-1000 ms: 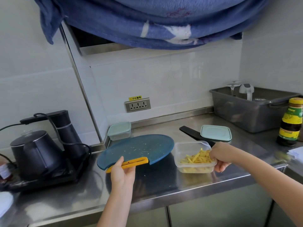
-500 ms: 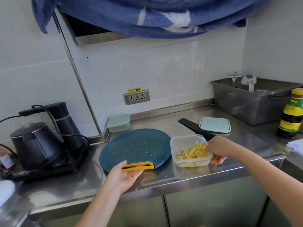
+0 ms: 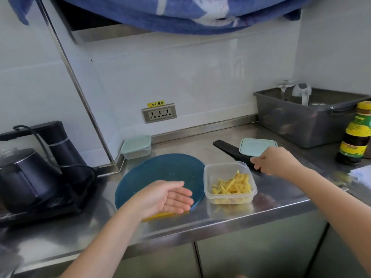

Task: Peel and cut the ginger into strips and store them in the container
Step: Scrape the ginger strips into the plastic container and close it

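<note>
Yellow ginger strips (image 3: 232, 185) lie in a clear plastic container (image 3: 207, 190) on the steel counter. To its left, the round blue cutting board (image 3: 160, 169) lies flat, its yellow handle (image 3: 158, 214) at the front edge. My left hand (image 3: 166, 197) hovers open over the board's front, palm turned inward, holding nothing. My right hand (image 3: 277, 161) reaches behind the container, fingers over the black knife (image 3: 224, 146) and just in front of the pale green lid (image 3: 255, 147). Whether it touches either I cannot tell.
A second small lidded container (image 3: 136, 146) sits by the wall corner. A black kettle set (image 3: 22, 177) stands at the left. A grey tub (image 3: 305, 121) and a sauce bottle (image 3: 355, 135) stand at the right, with paper (image 3: 361, 173) near the counter edge.
My left hand laid the tilted board flat, let go of its handle and now hovers open. My right hand left the container's side and moved back toward the lid and knife.
</note>
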The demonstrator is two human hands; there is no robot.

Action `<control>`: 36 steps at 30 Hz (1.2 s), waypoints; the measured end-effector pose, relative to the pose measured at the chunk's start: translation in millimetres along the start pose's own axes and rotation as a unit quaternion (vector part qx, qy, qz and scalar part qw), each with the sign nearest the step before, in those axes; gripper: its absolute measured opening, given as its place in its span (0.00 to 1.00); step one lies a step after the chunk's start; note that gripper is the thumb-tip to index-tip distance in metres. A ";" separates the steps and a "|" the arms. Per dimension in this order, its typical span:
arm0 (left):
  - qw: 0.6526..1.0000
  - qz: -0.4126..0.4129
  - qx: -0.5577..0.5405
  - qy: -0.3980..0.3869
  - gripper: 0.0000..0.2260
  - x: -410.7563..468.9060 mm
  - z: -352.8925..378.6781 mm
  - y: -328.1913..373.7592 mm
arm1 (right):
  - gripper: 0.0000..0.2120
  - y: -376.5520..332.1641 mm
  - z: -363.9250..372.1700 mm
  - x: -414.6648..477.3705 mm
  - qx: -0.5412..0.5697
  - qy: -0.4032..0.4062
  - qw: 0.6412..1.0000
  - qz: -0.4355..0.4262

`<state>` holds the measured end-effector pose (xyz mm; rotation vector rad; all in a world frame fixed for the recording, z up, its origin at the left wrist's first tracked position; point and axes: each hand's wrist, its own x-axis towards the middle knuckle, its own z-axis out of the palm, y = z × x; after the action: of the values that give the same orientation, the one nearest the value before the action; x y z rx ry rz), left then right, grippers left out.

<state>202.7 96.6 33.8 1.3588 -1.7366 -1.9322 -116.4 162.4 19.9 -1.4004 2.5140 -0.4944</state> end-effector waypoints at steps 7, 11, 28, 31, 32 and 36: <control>0.947 0.045 0.308 0.076 0.20 61.8 43.0 27.1 | 0.25 49.9 -0.1 52.3 -0.187 0.008 0.982 -0.019; 0.943 0.033 0.328 0.041 0.13 79.0 52.5 26.3 | 0.20 66.4 8.4 71.6 -0.251 0.030 0.966 -0.059; 0.980 0.050 0.173 0.080 0.09 90.8 50.9 15.9 | 0.05 42.2 9.8 69.2 -0.247 0.078 0.964 -0.065; 0.976 0.058 0.192 0.089 0.09 90.0 52.1 13.2 | 0.08 40.2 1.3 69.6 -0.177 0.120 0.973 -0.083; 0.974 0.062 0.196 0.092 0.09 89.4 52.5 12.1 | 0.08 39.1 -2.5 69.4 -0.153 0.135 0.975 -0.084; 0.959 0.096 0.247 0.104 0.07 85.7 62.9 8.6 | 0.04 33.9 -16.3 65.7 -0.069 0.118 0.987 -0.086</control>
<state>106.0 78.3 -7.4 1.4081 -2.2324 -1.2473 -182.7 126.0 19.6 -1.7145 2.6690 -0.5562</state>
